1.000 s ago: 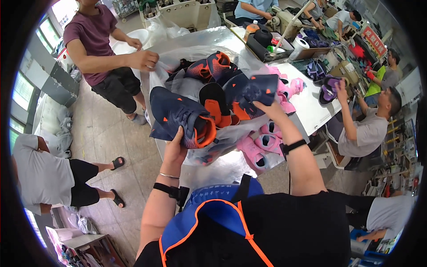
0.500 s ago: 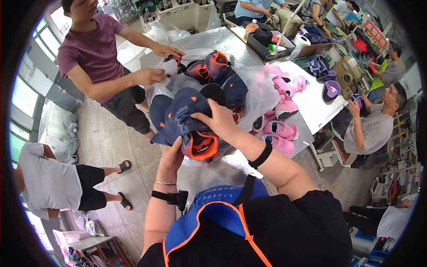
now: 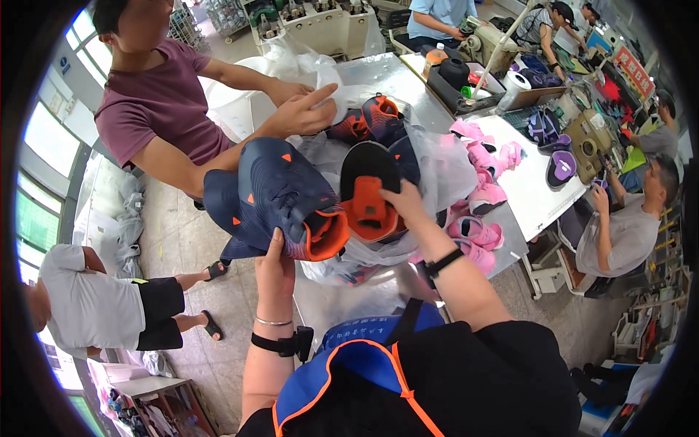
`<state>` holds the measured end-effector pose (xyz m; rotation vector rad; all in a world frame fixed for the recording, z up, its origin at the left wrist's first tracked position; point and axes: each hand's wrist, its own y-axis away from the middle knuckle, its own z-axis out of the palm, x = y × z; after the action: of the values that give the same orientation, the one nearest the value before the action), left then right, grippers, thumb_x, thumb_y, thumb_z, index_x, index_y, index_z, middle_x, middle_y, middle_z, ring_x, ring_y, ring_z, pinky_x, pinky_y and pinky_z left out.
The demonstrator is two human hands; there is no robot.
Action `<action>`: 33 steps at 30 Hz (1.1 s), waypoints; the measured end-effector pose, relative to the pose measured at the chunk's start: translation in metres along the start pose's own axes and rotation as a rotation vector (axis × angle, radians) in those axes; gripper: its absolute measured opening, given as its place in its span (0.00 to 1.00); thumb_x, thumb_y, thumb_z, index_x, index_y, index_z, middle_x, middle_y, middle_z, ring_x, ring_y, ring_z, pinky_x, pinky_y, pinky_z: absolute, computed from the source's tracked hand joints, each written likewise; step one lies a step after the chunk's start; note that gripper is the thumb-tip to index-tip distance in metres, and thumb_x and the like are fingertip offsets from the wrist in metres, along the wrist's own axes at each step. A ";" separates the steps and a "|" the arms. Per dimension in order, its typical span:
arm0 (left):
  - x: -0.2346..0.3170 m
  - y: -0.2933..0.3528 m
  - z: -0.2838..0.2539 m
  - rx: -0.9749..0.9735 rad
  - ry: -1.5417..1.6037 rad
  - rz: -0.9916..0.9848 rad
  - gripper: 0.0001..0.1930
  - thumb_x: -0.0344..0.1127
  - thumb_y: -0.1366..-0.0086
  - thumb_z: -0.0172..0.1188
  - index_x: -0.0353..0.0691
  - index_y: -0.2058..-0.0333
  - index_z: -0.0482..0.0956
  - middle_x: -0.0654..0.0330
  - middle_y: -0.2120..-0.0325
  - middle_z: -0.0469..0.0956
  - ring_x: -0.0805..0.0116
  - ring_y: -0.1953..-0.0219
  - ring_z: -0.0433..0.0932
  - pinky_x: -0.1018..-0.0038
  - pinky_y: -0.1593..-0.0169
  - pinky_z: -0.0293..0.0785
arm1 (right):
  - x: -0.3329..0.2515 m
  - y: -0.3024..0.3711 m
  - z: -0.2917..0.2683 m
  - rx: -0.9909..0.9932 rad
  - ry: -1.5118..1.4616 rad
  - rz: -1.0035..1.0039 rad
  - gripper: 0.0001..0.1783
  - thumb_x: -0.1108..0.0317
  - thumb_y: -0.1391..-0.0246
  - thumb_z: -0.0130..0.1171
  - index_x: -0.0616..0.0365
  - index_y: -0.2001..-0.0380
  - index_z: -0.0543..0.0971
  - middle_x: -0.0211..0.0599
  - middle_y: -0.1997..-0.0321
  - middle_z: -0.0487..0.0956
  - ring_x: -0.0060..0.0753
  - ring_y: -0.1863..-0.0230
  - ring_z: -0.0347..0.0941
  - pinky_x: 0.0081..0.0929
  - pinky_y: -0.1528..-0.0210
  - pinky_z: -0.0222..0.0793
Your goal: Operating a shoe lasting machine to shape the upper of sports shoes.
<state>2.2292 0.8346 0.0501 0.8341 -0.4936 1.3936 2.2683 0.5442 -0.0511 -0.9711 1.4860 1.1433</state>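
Note:
My left hand (image 3: pixel 274 271) grips a stack of dark navy shoe uppers with orange lining (image 3: pixel 280 198) from below, held up in front of me. My right hand (image 3: pixel 405 205) holds a black and orange shoe piece (image 3: pixel 368 191) just to the right of that stack. Both are above a clear plastic bag (image 3: pixel 437 164) full of more navy and orange uppers (image 3: pixel 371 116) on the metal table (image 3: pixel 378 73). A person in a maroon shirt (image 3: pixel 156 109) across the table reaches both hands toward the bag.
Pink shoes (image 3: pixel 477 182) lie on the table to the right. Purple uppers (image 3: pixel 559 166) rest on a white table further right, where a seated person in grey (image 3: pixel 619 233) works. A person in white (image 3: pixel 95 306) crouches on the floor at left. Sewing machines stand at the back.
I have lifted the navy stack higher and closer. My right hand left the stack and took the black and orange piece. The maroon-shirted person leaned closer.

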 end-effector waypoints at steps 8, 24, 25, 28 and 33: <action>-0.052 -0.002 0.041 -0.135 -0.796 0.404 0.29 0.35 0.45 0.71 0.28 0.48 0.70 0.55 0.50 0.74 0.64 0.50 0.74 0.71 0.43 0.67 | -0.107 0.081 0.032 0.030 0.498 -0.307 0.39 0.68 0.50 0.51 0.68 0.35 0.53 0.64 0.74 0.77 0.62 0.70 0.75 0.53 0.63 0.68; -0.087 -0.026 0.043 -0.590 -1.191 0.242 0.38 0.34 0.55 0.73 0.33 0.45 0.68 0.50 0.51 0.75 0.55 0.47 0.74 0.67 0.45 0.69 | -0.098 0.063 0.020 -0.122 0.944 -0.373 0.20 0.69 0.53 0.52 0.69 0.59 0.64 0.52 0.82 0.75 0.55 0.78 0.75 0.48 0.75 0.69; -0.086 -0.025 0.046 -0.586 -1.189 0.236 0.38 0.34 0.55 0.73 0.33 0.45 0.68 0.50 0.51 0.75 0.55 0.47 0.74 0.67 0.45 0.69 | -0.093 0.060 0.022 -0.127 0.935 -0.342 0.19 0.69 0.53 0.52 0.69 0.60 0.63 0.53 0.83 0.74 0.56 0.79 0.74 0.48 0.76 0.69; -0.079 -0.025 0.057 -0.675 -1.343 0.216 0.46 0.38 0.58 0.74 0.33 0.40 0.61 0.50 0.44 0.69 0.60 0.40 0.66 0.66 0.37 0.60 | -0.089 0.053 0.016 -0.234 0.880 -0.364 0.20 0.68 0.54 0.53 0.69 0.61 0.62 0.52 0.85 0.73 0.57 0.81 0.73 0.49 0.77 0.68; -0.087 -0.038 0.074 -0.495 -0.920 0.126 0.32 0.31 0.55 0.73 0.32 0.49 0.72 0.53 0.53 0.77 0.62 0.52 0.77 0.67 0.49 0.73 | -0.104 0.017 0.002 -0.410 0.938 -0.443 0.25 0.63 0.55 0.57 0.74 0.60 0.65 0.53 0.83 0.76 0.56 0.79 0.76 0.46 0.75 0.72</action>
<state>2.2654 0.7229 0.0241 1.0046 -1.5466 0.8592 2.2726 0.5529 0.0543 -2.2027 1.6034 0.6753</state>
